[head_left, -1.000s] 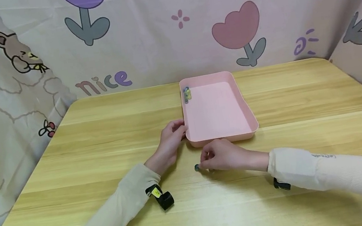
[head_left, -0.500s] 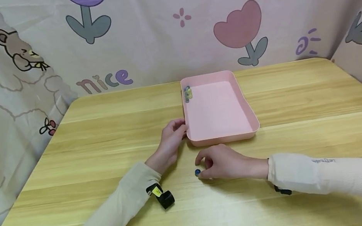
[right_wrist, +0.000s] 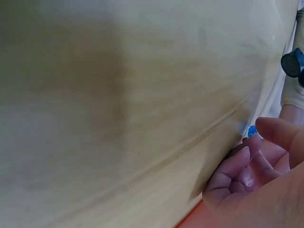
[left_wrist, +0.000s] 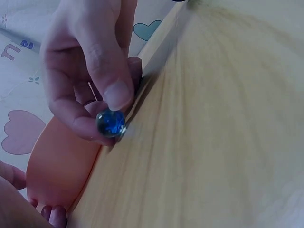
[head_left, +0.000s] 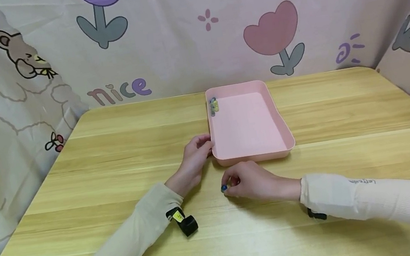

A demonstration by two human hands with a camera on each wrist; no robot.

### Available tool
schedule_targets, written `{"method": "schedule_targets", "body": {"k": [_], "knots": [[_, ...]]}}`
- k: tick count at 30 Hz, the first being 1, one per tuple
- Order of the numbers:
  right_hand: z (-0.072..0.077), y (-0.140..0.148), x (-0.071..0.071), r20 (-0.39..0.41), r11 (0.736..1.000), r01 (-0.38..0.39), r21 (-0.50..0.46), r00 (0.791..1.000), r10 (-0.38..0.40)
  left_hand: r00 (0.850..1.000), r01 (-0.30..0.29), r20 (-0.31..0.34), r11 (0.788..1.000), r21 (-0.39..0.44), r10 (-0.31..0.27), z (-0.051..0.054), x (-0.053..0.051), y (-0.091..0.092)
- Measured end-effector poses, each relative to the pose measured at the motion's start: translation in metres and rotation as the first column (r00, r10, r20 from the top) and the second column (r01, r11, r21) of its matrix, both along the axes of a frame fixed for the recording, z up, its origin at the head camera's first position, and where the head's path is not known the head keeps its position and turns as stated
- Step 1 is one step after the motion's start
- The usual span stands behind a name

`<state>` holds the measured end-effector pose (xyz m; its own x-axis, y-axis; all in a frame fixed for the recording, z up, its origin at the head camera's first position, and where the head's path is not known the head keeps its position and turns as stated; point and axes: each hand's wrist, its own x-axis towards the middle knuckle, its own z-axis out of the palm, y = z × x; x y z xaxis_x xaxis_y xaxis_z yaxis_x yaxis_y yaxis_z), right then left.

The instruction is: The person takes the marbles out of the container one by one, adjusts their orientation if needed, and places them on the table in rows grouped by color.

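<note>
A clear glass marble with a blue core [left_wrist: 111,123] is pinched between the thumb and fingertips of my right hand [head_left: 254,181]. This hand is just in front of the near edge of a shallow pink tray [head_left: 255,157]. In the left wrist view the marble is at the fingertips, close to the tabletop; a blue bit of it shows in the right wrist view. My left hand [head_left: 194,160] grips the tray's left wall near its front corner. Inside the tray, several marbles [head_left: 214,106], yellowish and bluish, lie bunched along the left wall toward the back.
The wooden table [head_left: 113,155] runs back to a patterned curtain [head_left: 176,39], which also hangs at both sides. Each wrist wears a small black camera, the left one [head_left: 187,225] sticking out below the sleeve.
My right hand first moved slightly nearer with its fingers parted around the marble, then closed its fingertips on it and rose slightly toward the tray. The left hand keeps its place at the tray.
</note>
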<state>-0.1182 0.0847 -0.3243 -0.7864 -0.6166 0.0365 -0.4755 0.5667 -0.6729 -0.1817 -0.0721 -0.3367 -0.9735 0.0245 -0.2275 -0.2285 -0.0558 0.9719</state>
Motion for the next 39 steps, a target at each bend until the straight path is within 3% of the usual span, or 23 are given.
{"method": "schedule_targets", "body": {"k": [21,39], "knots": [[0.004,0.002,-0.001,0.078,0.999,0.042,0.022,0.996,-0.043,1.000,0.000,-0.014,1.000,0.003,0.000,-0.002,-0.001,0.000],[0.018,0.019,-0.002,0.127,0.994,0.009,0.107,0.992,-0.023,1.000,-0.002,0.003,1.000,-0.011,0.002,0.000,-0.002,0.000]]}}
